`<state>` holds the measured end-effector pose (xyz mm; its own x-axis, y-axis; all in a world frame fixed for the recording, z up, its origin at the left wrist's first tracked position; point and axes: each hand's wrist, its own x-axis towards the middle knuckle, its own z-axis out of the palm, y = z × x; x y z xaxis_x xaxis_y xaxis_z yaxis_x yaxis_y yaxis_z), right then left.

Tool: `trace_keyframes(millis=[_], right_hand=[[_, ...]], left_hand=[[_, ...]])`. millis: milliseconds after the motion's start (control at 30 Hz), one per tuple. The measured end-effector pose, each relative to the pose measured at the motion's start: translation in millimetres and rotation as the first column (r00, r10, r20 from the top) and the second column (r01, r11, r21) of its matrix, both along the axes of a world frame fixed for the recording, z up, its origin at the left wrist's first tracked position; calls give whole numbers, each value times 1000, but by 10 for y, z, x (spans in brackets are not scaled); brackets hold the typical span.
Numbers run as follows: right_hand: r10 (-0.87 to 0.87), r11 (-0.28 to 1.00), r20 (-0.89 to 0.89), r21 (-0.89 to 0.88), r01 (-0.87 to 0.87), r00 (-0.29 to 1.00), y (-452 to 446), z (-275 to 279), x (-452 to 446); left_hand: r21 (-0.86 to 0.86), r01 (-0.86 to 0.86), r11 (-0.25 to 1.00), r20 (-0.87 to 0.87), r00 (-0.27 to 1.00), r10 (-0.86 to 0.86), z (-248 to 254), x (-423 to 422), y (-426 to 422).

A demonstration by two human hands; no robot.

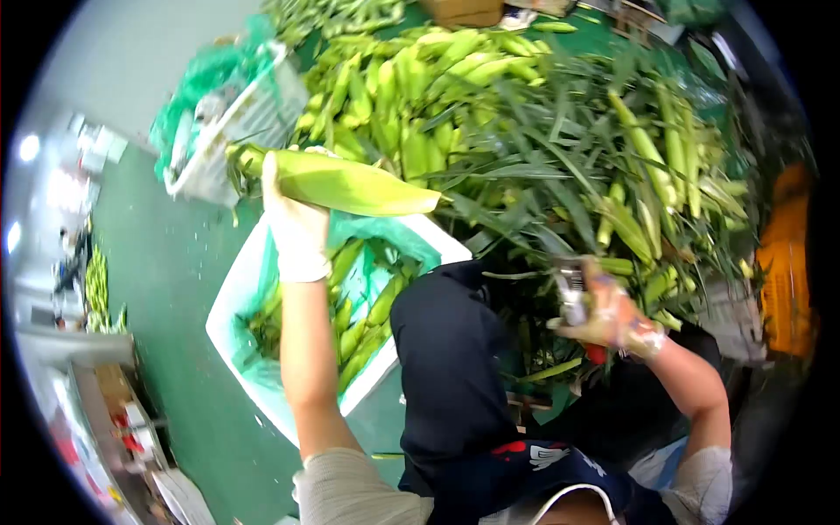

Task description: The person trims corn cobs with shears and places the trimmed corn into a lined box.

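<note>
My left hand (296, 227), in a white glove, grips an ear of corn in its green husk (354, 182) near its stem end, with the tip pointing right. Below it stands a white foam box (232, 302) lined with green plastic, holding several husked ears (372, 328). On the right, my right hand (605, 317), gloved and slightly blurred, is closed around a metal tool (571, 293) with a red part under the hand. Long cut leaves (542, 166) lie beyond that hand.
A large heap of green corn (394, 105) spreads ahead. At the upper left stands a white basket (227, 140) with green netting. An orange crate (785, 262) is at the far right. Shelving (122, 411) stands at the lower left on the green floor.
</note>
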<state>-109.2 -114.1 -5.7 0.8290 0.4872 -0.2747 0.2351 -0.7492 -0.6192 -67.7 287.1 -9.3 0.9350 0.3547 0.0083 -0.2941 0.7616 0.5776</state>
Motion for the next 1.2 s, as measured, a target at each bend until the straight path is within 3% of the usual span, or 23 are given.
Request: trace_keyframes(millis=[33,67,133,233,300,333,400,433,467,533,633,667,733,800,833,867,933,967,1033,1133,1167,1200], right_hand=[[-23,996,-127,-87,12,992,74,34,-2],[-4,1000,-216,-24,-1,976,86,-11,11],[-78,990,-385,79,117,920,54,-35,40],[-127,836,-388,454,310,913,-118,-304,131],[-88,760,-433,553,341,897,-298,-41,262],[-44,633,-516,649,423,856,-347,14,321],[77,484,-690,657,578,720,-542,270,392],[133,305,-735,668,679,664,-593,141,426],[212,334,-656,745,577,724,-737,-23,509],[75,532,-654,665,524,753,-882,144,472],[-106,706,-267,658,262,958,-1005,-120,396],[-259,714,-419,523,465,870,-1019,-168,384],[-231,730,-399,533,429,888,-1187,-111,447],[-384,675,-394,497,545,835,-1277,-161,510],[-175,601,-652,523,604,738,-1451,13,527],[-314,414,-637,576,705,704,-1464,-172,580],[-620,591,-311,419,689,720,-1497,-113,637],[-616,595,-309,420,685,724,-1483,-124,662],[-479,636,-266,551,540,836,-1421,-160,718],[-503,706,-92,530,470,860,-1302,-11,711],[-534,684,-117,523,509,837,-1251,-14,738],[-553,667,-72,558,493,830,-1221,82,745]], left_hand=[[-21,-54,998,-35,998,53,47,215,-211],[-42,-106,993,-69,992,103,98,404,-457],[-19,-35,999,-46,998,34,243,618,-981],[-43,10,999,46,999,-8,338,817,-1596],[-3,66,998,51,997,-65,405,856,-1892],[20,89,996,79,993,-90,464,818,-2063],[65,107,992,74,991,-111,560,758,-2346],[74,117,990,105,987,-125,589,756,-2447],[77,125,989,140,981,-135,618,750,-2555],[21,243,970,273,932,-239,634,772,-2697],[114,205,972,226,947,-227,635,766,-2973],[88,209,974,215,951,-224,590,852,-2976],[66,217,974,207,952,-226,460,1005,-2889],[14,282,959,194,940,-280,335,1163,-2820],[-61,325,944,178,934,-310,281,1194,-2807],[-62,315,947,177,937,-300,214,1230,-2801],[26,401,916,189,898,-398,214,1257,-2935],[147,351,925,62,930,-363,223,1223,-3075],[104,531,841,76,839,-539,164,1272,-3232],[95,614,784,-6,788,-616,147,1186,-3547],[135,599,789,-44,799,-599,152,1112,-3680],[297,531,793,-166,847,-505,246,1026,-3817]])
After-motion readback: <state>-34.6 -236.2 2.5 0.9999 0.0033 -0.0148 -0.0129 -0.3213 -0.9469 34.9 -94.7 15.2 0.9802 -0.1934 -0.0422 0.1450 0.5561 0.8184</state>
